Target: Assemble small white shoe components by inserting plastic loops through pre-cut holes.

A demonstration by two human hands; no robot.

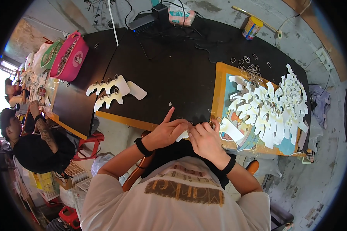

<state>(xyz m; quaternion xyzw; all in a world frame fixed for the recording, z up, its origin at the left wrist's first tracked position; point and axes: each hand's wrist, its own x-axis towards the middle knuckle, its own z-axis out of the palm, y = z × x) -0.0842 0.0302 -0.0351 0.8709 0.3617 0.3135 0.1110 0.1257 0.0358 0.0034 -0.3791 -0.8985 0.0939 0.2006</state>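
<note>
Near the table's front edge my left hand (166,133) and my right hand (207,140) meet with fingertips pinched together. My left index finger points away from the pinch. Between the hands shows a bit of a white notched piece (182,136), mostly hidden by my fingers. Another white portion (231,131) sticks out right of my right hand; I cannot tell whether it is the same piece. Small metal rings show at my right fingertips. To the left lie several white scalloped pieces (113,87) with metal rings hooked on them. A big heap of such white pieces (268,109) covers the right side.
Loose metal rings (252,73) lie beyond the heap on a mat with an orange border (218,90). A pink basket (71,57) and a green basket (50,54) hold small metal parts at far left. A yellow can (252,28) stands at the back. A co-worker (42,142) sits at left.
</note>
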